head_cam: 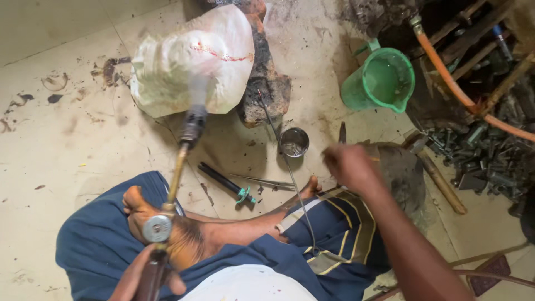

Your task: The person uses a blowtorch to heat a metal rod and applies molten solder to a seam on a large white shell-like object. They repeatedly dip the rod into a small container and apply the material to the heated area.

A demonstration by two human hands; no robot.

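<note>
My left hand point(146, 276) grips the handle of a brass blowtorch point(177, 173) at the bottom left; its dark nozzle points up toward a white plaster-like slab point(192, 58) leaning on a charred brick block point(266, 83). My right hand point(348, 166) is blurred, fingers closed, hovering just right of a small round metal cup point(294, 141); whether it holds something thin I cannot tell. A thin wire point(290, 167) runs from the block down past the cup to my lap. I sit cross-legged on the tiled floor, bare foot point(161, 223) under the torch.
A green plastic jug point(382, 81) stands at the upper right. An orange hose point(457, 89) crosses a pile of dark metal scrap point(490, 156). Tweezers point(267, 181) and a black tool with teal clip point(228, 183) lie on the floor. A wooden handle point(443, 181) lies right.
</note>
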